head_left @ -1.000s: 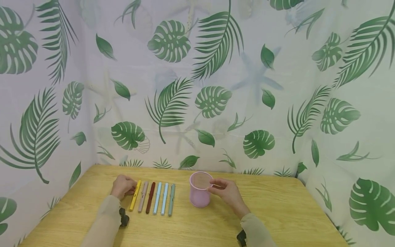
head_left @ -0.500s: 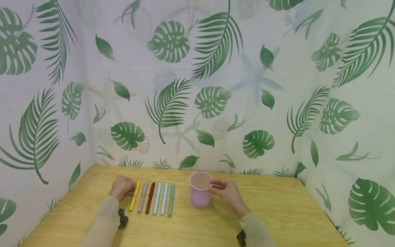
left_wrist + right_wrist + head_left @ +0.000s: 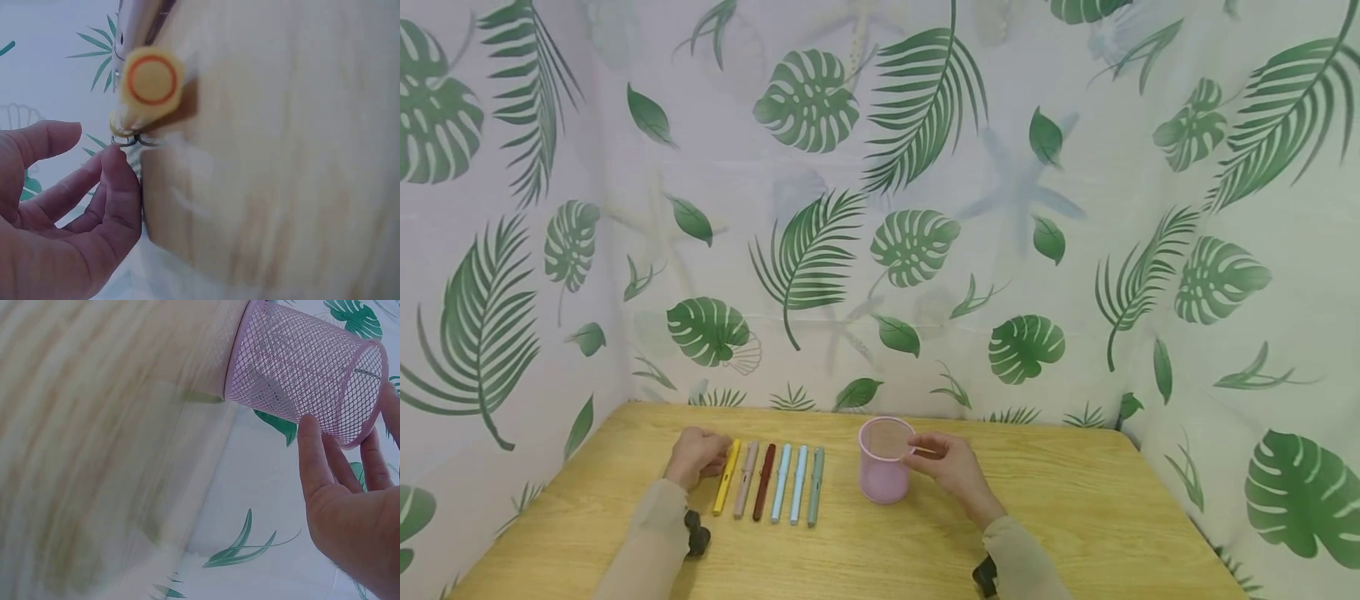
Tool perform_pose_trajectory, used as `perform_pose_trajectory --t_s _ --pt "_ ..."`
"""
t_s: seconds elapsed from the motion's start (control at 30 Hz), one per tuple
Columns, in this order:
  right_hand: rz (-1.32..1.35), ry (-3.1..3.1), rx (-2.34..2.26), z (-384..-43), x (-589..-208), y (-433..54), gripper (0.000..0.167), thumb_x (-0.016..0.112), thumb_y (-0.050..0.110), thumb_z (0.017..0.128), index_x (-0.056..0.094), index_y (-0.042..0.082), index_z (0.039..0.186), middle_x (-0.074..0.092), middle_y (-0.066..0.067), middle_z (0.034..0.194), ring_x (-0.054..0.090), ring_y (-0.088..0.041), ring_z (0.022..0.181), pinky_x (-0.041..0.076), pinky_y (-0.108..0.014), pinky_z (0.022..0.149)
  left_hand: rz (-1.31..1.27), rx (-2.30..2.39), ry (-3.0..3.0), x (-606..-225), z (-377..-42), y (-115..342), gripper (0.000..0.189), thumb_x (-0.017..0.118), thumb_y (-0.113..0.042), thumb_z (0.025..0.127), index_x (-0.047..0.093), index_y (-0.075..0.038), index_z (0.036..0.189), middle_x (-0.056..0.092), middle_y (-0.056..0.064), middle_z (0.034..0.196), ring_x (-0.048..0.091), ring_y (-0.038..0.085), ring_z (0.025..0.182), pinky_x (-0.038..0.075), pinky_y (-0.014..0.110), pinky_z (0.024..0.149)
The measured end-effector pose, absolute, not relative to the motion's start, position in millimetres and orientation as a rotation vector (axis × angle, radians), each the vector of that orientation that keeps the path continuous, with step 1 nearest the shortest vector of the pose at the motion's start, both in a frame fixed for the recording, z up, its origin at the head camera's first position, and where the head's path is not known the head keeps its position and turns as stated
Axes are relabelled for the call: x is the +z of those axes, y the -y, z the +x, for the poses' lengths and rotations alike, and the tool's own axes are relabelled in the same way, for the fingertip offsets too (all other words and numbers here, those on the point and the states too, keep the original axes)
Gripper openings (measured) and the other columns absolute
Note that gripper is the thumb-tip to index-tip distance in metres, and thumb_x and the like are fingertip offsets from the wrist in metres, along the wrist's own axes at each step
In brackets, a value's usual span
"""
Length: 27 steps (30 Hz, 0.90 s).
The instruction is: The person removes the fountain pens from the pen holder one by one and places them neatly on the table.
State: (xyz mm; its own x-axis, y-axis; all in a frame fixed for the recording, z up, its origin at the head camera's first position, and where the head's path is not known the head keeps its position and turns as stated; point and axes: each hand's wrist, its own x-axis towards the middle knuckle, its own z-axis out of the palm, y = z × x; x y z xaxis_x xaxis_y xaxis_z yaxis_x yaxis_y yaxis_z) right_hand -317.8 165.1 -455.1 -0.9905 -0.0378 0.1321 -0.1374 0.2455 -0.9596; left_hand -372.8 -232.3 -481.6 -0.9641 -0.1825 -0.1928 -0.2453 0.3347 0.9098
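Note:
My left hand (image 3: 698, 458) rests on the table just left of a yellow pen (image 3: 726, 477), fingers loosely bent. In the left wrist view its thumb and fingers stand apart, fingertips close by the end of the yellow pen (image 3: 152, 80). To the right lie a dusty-pink pen (image 3: 746, 480), a dark red pen (image 3: 764, 482), two light blue pens (image 3: 781, 483) and a grey-green pen (image 3: 816, 487), side by side. My right hand (image 3: 953, 472) is at the right of an upright pink mesh pen cup (image 3: 883, 482), its relaxed fingertips at the rim (image 3: 369, 394). No pens show inside the cup.
The wooden table (image 3: 850, 558) reaches back to a white curtain (image 3: 925, 167) with green leaf prints, which also runs along both sides. A black wrist camera (image 3: 697, 533) sits on the left wrist, another camera (image 3: 985, 577) on the right.

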Motion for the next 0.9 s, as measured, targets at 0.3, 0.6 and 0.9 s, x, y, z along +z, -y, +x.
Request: perform_pose_trajectory --t_s 0.3,0.6,0.9 --pt "0.183 2.379 1.890 -316.7 -453.2 -165.9 0.030 0.075 0.008 0.086 0.069 -0.001 0.113 0.068 -0.019 0.119 0.065 -0.033 0.111 0.056 -0.040 0.090 -0.321 1.733 -2.607 -469.8 -371.6 222.1 0.038 0.060 -0.019 0.095 0.057 0.006 0.125 0.057 0.007 0.080 0.041 0.010 0.052 0.039 0.027 0.050" --pt "0.131 2.521 1.604 -317.5 -448.9 -172.9 0.038 0.067 0.022 0.094 0.064 0.002 0.126 0.065 -0.018 0.126 0.062 -0.033 0.118 0.052 -0.044 0.098 -0.209 1.594 -2.778 -451.2 -356.8 192.2 0.037 0.061 -0.025 0.096 0.062 0.002 0.121 0.058 0.024 0.126 0.056 0.034 0.106 0.049 0.047 0.085" --pt "0.285 2.684 1.231 -309.5 -444.1 -183.6 0.041 0.059 0.025 0.099 0.059 0.001 0.133 0.058 -0.021 0.136 0.052 -0.040 0.128 0.046 -0.053 0.103 -0.043 1.559 -2.789 -448.7 -346.3 165.0 0.044 0.062 -0.027 0.096 0.058 0.001 0.129 0.065 0.021 0.115 0.063 0.032 0.101 0.053 0.042 0.079"
